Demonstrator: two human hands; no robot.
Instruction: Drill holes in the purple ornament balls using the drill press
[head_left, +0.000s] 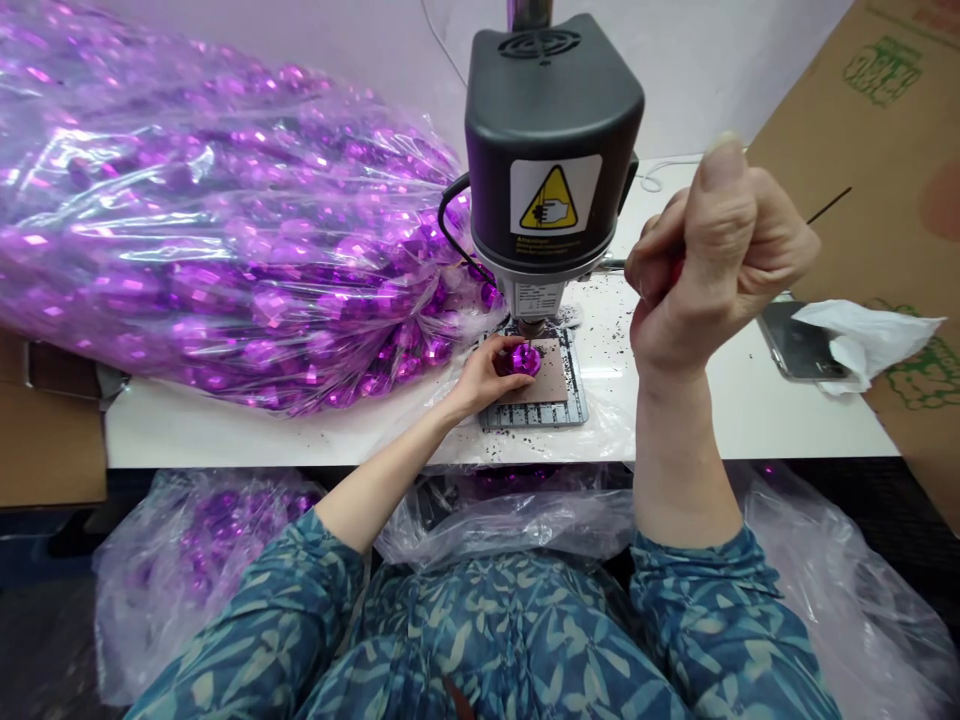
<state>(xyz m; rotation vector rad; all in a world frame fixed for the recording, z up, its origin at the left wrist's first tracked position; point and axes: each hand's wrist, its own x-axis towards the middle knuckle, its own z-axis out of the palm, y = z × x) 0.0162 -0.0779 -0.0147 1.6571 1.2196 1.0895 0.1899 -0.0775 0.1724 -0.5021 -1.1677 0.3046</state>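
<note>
My left hand (484, 378) pinches a shiny purple faceted ball (525, 359) between thumb and fingers. The ball rests on a brown board (553, 378) over the grey slotted base (574, 412) of a bench drill press (555, 110). Directly above the ball is the chuck (531, 327), and a thin bit appears to meet the ball's top. Raised to the right of the machine, my right hand (720, 250) is closed round the end of the press's feed lever (615, 265); a bit of red shows inside the grip.
A large clear bag (225, 240) of purple balls fills the table's left side. Dark shavings (600, 318) litter the white table (795, 420). A phone (799, 345) and crumpled tissue (874, 335) lie right, beside a tall carton (862, 150). More plastic bags (202, 560) hang below the front edge.
</note>
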